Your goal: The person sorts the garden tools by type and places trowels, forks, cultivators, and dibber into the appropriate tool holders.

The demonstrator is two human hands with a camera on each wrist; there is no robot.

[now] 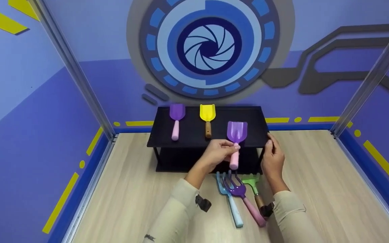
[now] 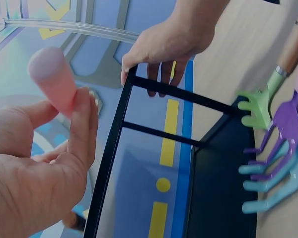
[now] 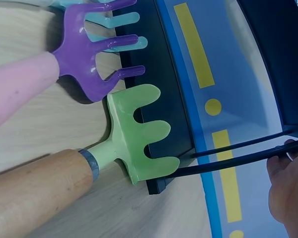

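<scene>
My left hand (image 1: 216,154) pinches the pink handle of a small purple garden shovel (image 1: 237,131) between thumb and fingers, over the front right part of a black two-tier rack (image 1: 189,130). The left wrist view shows the handle's rounded end (image 2: 52,74) above the fingers. At the rack's right front corner, my right hand (image 1: 273,160) grips the edge, thumb on the near side. A second purple shovel (image 1: 177,113) with a pink handle lies on the top shelf at left. Beside it lies a yellow shovel (image 1: 207,113) with a wooden handle.
In front of the rack, on the wood-grain table (image 1: 137,202), lie a light blue hand fork (image 1: 234,209), a purple fork (image 1: 240,191) with a pink handle and a green rake (image 1: 253,184) with a wooden handle. Blue patterned panels (image 1: 113,91) stand behind and at both sides.
</scene>
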